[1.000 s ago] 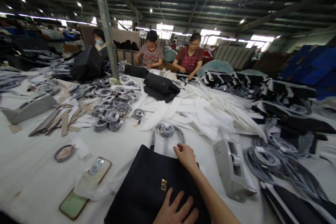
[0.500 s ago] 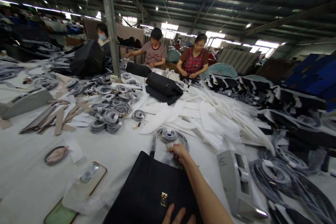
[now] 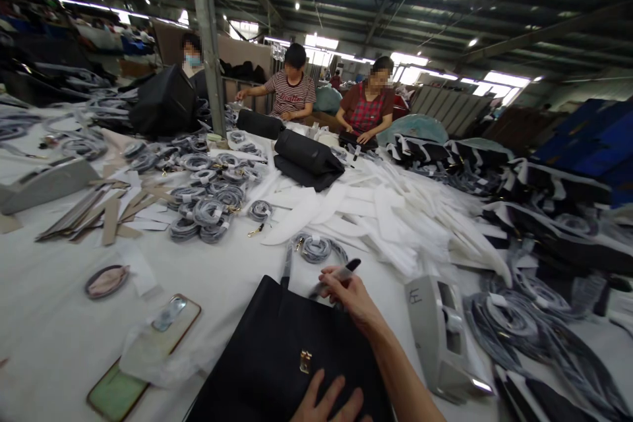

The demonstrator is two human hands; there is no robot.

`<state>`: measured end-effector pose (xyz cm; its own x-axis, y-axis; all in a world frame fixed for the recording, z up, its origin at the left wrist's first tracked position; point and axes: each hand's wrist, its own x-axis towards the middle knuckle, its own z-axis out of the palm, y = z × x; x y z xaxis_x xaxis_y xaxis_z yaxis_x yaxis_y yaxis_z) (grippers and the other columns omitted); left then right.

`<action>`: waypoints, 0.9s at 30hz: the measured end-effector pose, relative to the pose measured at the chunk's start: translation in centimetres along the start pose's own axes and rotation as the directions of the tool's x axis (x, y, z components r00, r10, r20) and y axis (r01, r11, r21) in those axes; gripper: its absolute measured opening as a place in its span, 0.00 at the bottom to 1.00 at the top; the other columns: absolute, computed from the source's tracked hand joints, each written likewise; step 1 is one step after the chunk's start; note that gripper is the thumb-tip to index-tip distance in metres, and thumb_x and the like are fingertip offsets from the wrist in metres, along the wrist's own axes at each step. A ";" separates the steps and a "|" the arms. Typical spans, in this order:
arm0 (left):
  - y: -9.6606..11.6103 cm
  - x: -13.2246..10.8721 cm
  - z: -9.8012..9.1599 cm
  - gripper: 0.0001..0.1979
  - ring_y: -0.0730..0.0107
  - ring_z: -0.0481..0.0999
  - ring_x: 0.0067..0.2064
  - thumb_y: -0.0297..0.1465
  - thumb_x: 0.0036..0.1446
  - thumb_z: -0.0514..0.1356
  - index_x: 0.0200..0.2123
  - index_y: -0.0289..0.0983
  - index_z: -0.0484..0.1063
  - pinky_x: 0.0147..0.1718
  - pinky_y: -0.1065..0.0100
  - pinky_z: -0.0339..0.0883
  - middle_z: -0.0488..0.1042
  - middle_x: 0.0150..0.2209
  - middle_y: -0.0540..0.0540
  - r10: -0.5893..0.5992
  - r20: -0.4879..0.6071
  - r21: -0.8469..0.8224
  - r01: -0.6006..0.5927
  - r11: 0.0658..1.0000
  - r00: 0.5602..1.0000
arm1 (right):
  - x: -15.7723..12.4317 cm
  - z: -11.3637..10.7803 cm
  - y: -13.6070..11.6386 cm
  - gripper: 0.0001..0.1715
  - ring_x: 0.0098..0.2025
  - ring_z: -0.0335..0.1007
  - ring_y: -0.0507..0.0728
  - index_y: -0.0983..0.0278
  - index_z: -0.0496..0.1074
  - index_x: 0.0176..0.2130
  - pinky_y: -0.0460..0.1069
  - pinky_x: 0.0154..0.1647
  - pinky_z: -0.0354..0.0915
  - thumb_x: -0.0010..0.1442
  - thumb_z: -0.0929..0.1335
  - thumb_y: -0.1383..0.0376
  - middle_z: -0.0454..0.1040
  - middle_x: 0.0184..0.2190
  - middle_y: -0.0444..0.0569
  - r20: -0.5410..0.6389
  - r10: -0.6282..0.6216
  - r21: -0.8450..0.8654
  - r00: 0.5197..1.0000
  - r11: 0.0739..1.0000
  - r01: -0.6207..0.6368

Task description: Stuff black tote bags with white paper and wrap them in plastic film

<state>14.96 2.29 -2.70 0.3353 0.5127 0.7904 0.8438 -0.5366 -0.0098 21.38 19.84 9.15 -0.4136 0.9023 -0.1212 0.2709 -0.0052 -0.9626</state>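
A black handbag [image 3: 277,343] with a gold clasp [image 3: 305,362] lies before me. My left hand [image 3: 326,402] rests on its front, fingers spread, below the clasp. At the bag's top edge, my right hand [image 3: 346,293] is closed around a film-wrapped strap [image 3: 341,273] with a dark end sticking out past the fingers. Whether this piece joins the bag is hidden. A wrapped handle [image 3: 286,267] stands up at the top left of the bag. Just beyond lies a coiled wrapped strap [image 3: 316,248] with a gold hook.
A grey tape dispenser [image 3: 440,336] stands to the right, beside large wrapped coils [image 3: 514,316]. Two phones, one a green phone [image 3: 116,390], lie at left. White foam sheets [image 3: 395,211], strap coils [image 3: 208,211] and card strips [image 3: 111,221] spread ahead. Several people sit across the table.
My right hand has let go of a small white piece near the coil and now grips the wrapped strap, slightly lower. My left hand has slid up a little on the bag.
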 end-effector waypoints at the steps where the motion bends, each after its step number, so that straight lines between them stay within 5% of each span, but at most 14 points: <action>1: -0.4 0.2 -0.8 0.15 0.62 0.71 0.51 0.43 0.63 0.55 0.52 0.52 0.69 0.61 0.49 0.49 0.69 0.58 0.56 0.031 0.054 -0.007 -0.030 1.000 0.998 | -0.6 0.2 -0.1 0.25 0.32 0.72 0.56 0.65 0.72 0.45 0.50 0.31 0.67 0.58 0.67 0.49 0.75 0.32 0.51 -0.039 -0.019 -0.052 0.999 0.998 0.017; 5: -1.9 1.0 -3.5 0.28 0.56 0.65 0.58 0.51 0.64 0.47 0.62 0.46 0.59 0.57 0.52 0.54 0.61 0.64 0.49 0.150 0.302 -0.116 -0.120 0.986 0.942 | -4.4 1.4 0.1 0.15 0.39 0.71 0.57 0.61 0.76 0.43 0.51 0.40 0.68 0.61 0.66 0.57 0.73 0.37 0.51 -0.117 -0.301 -0.372 0.946 0.897 0.240; 8: -2.2 1.3 -4.5 0.34 0.52 0.62 0.60 0.55 0.61 0.47 0.64 0.44 0.55 0.58 0.49 0.54 0.62 0.63 0.47 0.155 0.393 -0.258 -0.054 0.965 0.906 | -8.1 2.9 1.3 0.12 0.38 0.73 0.57 0.60 0.74 0.44 0.51 0.41 0.71 0.61 0.64 0.66 0.76 0.36 0.50 -0.020 -0.473 -0.512 0.881 0.761 0.398; 12: -1.5 1.4 -4.3 0.30 0.54 0.66 0.57 0.51 0.60 0.53 0.60 0.41 0.61 0.54 0.53 0.61 0.71 0.55 0.46 0.144 0.459 -0.375 0.044 0.926 0.877 | -11.8 4.6 4.0 0.30 0.44 0.75 0.57 0.60 0.72 0.49 0.51 0.46 0.72 0.48 0.61 0.78 0.77 0.42 0.49 0.161 -0.422 -0.545 0.892 0.716 0.437; 16: -1.4 1.2 -4.5 0.15 0.65 0.75 0.45 0.39 0.66 0.51 0.46 0.37 0.72 0.41 0.68 0.70 0.78 0.44 0.48 0.243 0.404 -0.549 0.021 0.835 0.882 | -13.3 5.6 5.8 0.40 0.46 0.75 0.58 0.60 0.71 0.52 0.52 0.48 0.72 0.41 0.59 0.80 0.77 0.46 0.49 0.176 -0.334 -0.663 0.926 0.655 0.362; 20: -2.5 -0.5 -6.4 0.18 0.78 0.74 0.28 0.32 0.69 0.47 0.30 0.40 0.72 0.25 0.76 0.67 0.76 0.27 0.57 0.285 0.332 -0.640 -0.007 0.769 0.899 | -13.8 6.6 7.3 0.42 0.45 0.75 0.58 0.61 0.69 0.54 0.52 0.44 0.73 0.42 0.58 0.81 0.77 0.47 0.51 0.192 -0.462 -0.726 0.866 0.526 0.442; 24: -4.2 -1.7 -9.2 0.19 0.74 0.70 0.23 0.30 0.67 0.46 0.28 0.40 0.71 0.24 0.70 0.65 0.70 0.21 0.53 0.094 0.263 -0.563 0.074 0.823 0.960 | -15.2 7.6 8.7 0.41 0.48 0.74 0.64 0.68 0.65 0.58 0.56 0.45 0.72 0.43 0.61 0.76 0.73 0.52 0.60 0.267 -0.542 -0.797 0.797 0.340 0.499; 27: -5.5 -1.0 -10.4 0.12 0.70 0.75 0.32 0.25 0.63 0.49 0.40 0.38 0.72 0.31 0.67 0.70 0.76 0.29 0.47 -0.173 0.202 -0.491 0.253 0.833 0.964 | -16.6 7.7 9.0 0.47 0.56 0.67 0.66 0.71 0.57 0.63 0.59 0.51 0.69 0.42 0.61 0.74 0.67 0.58 0.61 0.305 -0.519 -0.802 0.798 0.312 0.510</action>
<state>5.59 -2.21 2.88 0.2616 0.7229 0.6395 0.5823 -0.6467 0.4928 24.03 1.51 0.67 -0.7362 0.5913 0.3293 0.5704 0.8039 -0.1682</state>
